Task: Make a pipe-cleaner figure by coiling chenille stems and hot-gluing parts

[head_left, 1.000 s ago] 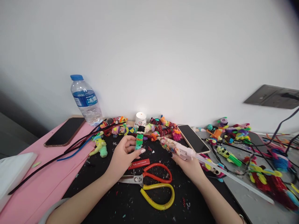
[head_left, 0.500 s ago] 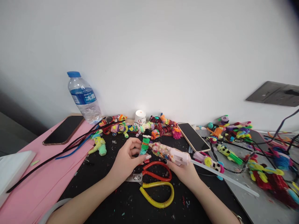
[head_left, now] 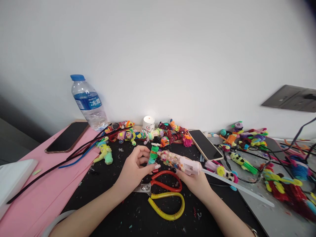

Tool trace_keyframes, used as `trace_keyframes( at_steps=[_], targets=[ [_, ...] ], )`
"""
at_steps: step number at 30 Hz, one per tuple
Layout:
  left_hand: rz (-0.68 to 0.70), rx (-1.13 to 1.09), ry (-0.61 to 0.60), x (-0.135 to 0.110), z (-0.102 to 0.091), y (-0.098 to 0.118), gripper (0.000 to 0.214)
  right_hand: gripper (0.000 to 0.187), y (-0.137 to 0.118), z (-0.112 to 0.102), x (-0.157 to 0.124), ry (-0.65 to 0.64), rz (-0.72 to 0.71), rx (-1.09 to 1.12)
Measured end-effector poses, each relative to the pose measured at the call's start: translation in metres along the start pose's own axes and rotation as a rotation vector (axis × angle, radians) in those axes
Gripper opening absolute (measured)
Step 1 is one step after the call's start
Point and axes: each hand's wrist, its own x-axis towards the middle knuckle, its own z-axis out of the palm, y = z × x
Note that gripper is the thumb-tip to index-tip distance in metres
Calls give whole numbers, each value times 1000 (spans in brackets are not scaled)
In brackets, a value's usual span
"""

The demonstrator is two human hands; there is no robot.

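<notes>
My left hand pinches a small green pipe-cleaner figure with a black top, held upright over the black mat. My right hand grips a pink glue gun decorated with coloured bits. Its nozzle points left and touches the figure's upper part. A clear glue stick juts out of the gun's back toward the right.
Scissors with red and yellow handles lie just below my hands. A water bottle, two phones, pink paper, a small white jar and several pipe-cleaner figures crowd the table. Cables and more figures lie at right.
My right hand has brought the glue gun leftward until its tip meets the figure. My left hand has shifted the figure slightly right and nearer to me.
</notes>
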Motion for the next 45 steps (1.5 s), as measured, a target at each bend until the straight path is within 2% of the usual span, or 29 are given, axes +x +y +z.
trace_keyframes(
  at_steps=[10,19,29,37,41,45],
  targets=[
    [11,18,10,0,-2,-1,41,13,-1,-1,-1,27,-50,-200],
    [14,24,1,0,0,0,42,12,5,2,-1,137,-225,-129],
    [7,-1,1,0,-1,-2,42,10,7,2,1,104,-194,-118],
    [-5,-5,11,1,-2,-2,41,19,0,0,1,30,-142,-142],
    [44,-3,34,3,-4,0,38,27,-4,-2,2,72,-88,-197],
    [76,-6,66,6,-8,3,36,13,-2,-8,4,89,-99,-267]
  ],
)
